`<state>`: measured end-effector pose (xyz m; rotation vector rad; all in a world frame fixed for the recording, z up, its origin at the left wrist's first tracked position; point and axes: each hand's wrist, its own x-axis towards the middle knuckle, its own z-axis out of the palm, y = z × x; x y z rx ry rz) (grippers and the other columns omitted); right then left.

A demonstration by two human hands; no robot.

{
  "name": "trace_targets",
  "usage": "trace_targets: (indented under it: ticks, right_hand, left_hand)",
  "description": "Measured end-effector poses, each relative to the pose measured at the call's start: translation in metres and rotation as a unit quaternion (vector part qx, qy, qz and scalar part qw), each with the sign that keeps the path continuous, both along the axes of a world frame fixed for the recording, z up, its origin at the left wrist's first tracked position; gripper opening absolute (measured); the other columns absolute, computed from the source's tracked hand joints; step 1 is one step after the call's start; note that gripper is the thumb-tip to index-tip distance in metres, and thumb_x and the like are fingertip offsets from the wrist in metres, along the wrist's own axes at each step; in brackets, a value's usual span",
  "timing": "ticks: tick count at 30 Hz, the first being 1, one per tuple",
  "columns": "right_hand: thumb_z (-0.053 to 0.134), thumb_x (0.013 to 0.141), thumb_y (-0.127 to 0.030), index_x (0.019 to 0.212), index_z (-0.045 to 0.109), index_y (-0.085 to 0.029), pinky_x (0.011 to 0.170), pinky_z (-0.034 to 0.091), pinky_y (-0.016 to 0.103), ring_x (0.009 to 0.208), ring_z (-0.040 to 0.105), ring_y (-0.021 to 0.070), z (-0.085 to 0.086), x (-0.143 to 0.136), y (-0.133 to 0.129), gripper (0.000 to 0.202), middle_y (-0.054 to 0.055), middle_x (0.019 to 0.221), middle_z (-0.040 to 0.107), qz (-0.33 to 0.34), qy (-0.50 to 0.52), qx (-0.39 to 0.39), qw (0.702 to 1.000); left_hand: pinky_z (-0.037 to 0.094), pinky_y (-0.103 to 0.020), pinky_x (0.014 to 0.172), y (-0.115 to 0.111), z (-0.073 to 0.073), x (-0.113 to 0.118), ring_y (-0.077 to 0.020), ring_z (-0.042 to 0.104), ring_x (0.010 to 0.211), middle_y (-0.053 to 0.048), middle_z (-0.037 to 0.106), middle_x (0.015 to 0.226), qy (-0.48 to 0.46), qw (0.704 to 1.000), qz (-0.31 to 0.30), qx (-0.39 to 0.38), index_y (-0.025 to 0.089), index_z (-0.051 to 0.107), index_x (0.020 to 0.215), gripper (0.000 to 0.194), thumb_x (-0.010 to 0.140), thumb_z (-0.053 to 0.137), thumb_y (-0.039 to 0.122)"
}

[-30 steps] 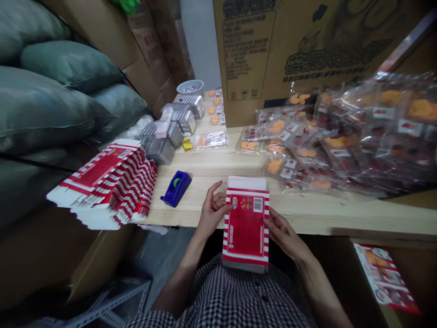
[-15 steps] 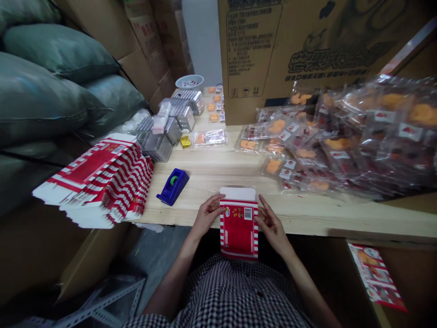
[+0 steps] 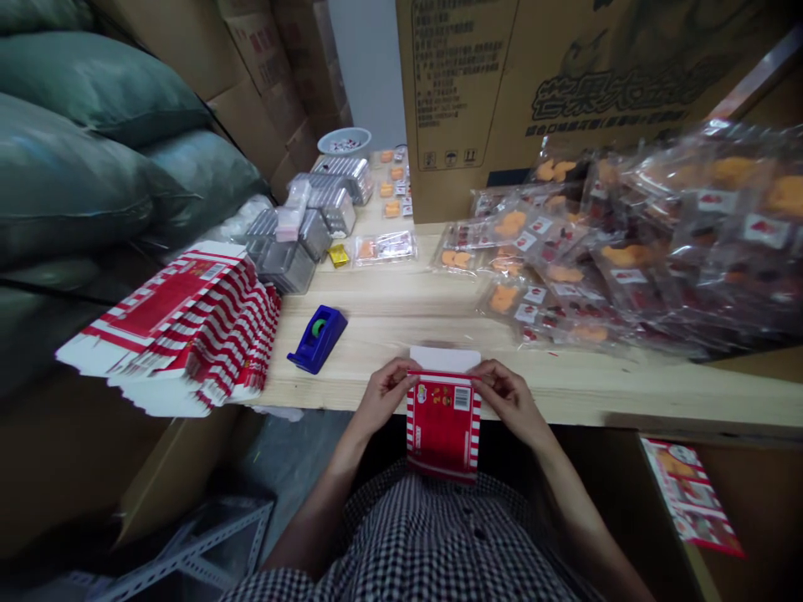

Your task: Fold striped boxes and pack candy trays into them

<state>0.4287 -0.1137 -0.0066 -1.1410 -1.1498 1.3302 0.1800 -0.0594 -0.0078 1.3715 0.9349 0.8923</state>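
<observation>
A red and white striped carton [image 3: 442, 426] hangs at the table's front edge, its printed face with a barcode toward me. Its white end flap [image 3: 445, 359] stands out at the top, over the wood. My left hand [image 3: 387, 393] pinches the upper left corner between thumb and fingers. On the opposite corner, my right hand [image 3: 507, 396] is closed in a similar pinch. The carton's lower end reaches my checked shirt. Whatever is inside the carton, if anything, is hidden.
A blue tape dispenser [image 3: 318, 339] and a stack of striped cartons [image 3: 181, 326] lie left on the wooden table [image 3: 389, 309]. Clear packets [image 3: 565, 267] pile up at right before a large cardboard box [image 3: 464, 92]. Clear plastic trays [image 3: 307, 221] and a bowl [image 3: 345, 141] stand farther back.
My right hand's fingers, spread apart before, have closed on the carton's upper right corner. The left hand keeps its corner. The carton's upper end has bent slightly and the view has shifted a little.
</observation>
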Motion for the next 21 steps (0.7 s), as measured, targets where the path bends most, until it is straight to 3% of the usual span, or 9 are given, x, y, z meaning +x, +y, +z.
trace_targets:
  ticks: [5,9,12,15,18,21]
  right_hand:
    - [0.073,0.082,-0.042,0.078,0.069,-0.021,0.074,0.048,0.029,0.079,0.061,0.0176,-0.018,-0.005,0.002,0.022,0.002,0.083,0.066,-0.047,-0.022,-0.013,0.999]
    - [0.08,0.076,-0.042,0.077,0.069,-0.022,0.076,0.05,0.031,0.079,0.063,0.0188,-0.026,-0.014,0.004,0.023,0.003,0.084,0.068,-0.11,0.008,-0.025,0.994]
    - [0.085,0.071,-0.036,0.101,0.066,-0.028,0.074,0.052,0.031,0.075,0.064,0.0172,-0.027,-0.018,0.007,0.036,-0.001,0.082,0.068,-0.151,0.071,-0.033,0.985]
    - [0.081,0.075,-0.035,0.123,0.06,-0.032,0.079,0.053,0.034,0.08,0.066,0.0184,-0.026,-0.018,0.01,0.053,-0.001,0.086,0.07,-0.115,0.096,-0.053,0.987]
    - [0.08,0.076,-0.039,0.101,0.072,-0.027,0.08,0.053,0.035,0.084,0.067,0.0206,-0.03,-0.013,0.013,0.029,0.002,0.088,0.072,-0.089,0.07,-0.058,0.992]
    - [0.08,0.074,-0.043,0.079,0.074,-0.025,0.08,0.053,0.035,0.086,0.066,0.0212,-0.041,-0.007,0.017,0.02,0.003,0.089,0.073,-0.098,0.034,-0.033,0.994]
  left_hand:
    - [0.045,-0.029,0.087,0.004,-0.011,0.0,-0.0205,0.059,0.101,-0.009,0.065,0.103,0.043,0.998,-0.013,0.05,0.015,0.074,0.089,0.021,0.09,0.063,0.033]
    - [0.046,-0.028,0.083,0.007,-0.019,0.001,-0.0172,0.062,0.09,-0.006,0.067,0.094,-0.005,1.0,0.016,-0.026,0.016,0.071,0.098,0.022,0.087,0.067,0.035]
    - [0.047,-0.023,0.074,0.011,-0.024,0.004,-0.0121,0.061,0.077,0.0,0.066,0.086,-0.094,0.99,0.046,-0.091,0.023,0.06,0.121,0.045,0.08,0.076,0.032]
    - [0.048,-0.024,0.076,0.017,-0.023,0.005,-0.0131,0.063,0.079,0.0,0.068,0.084,-0.1,0.988,0.019,-0.119,0.023,0.058,0.128,0.053,0.078,0.077,0.03]
    - [0.05,-0.031,0.085,0.021,-0.021,0.005,-0.0197,0.067,0.092,-0.006,0.073,0.094,-0.057,0.993,0.003,-0.105,0.018,0.073,0.107,0.03,0.081,0.074,0.032]
    - [0.046,-0.037,0.1,0.021,-0.024,0.008,-0.0251,0.062,0.115,-0.01,0.072,0.116,-0.023,0.999,0.011,-0.022,0.018,0.078,0.095,0.018,0.084,0.07,0.03]
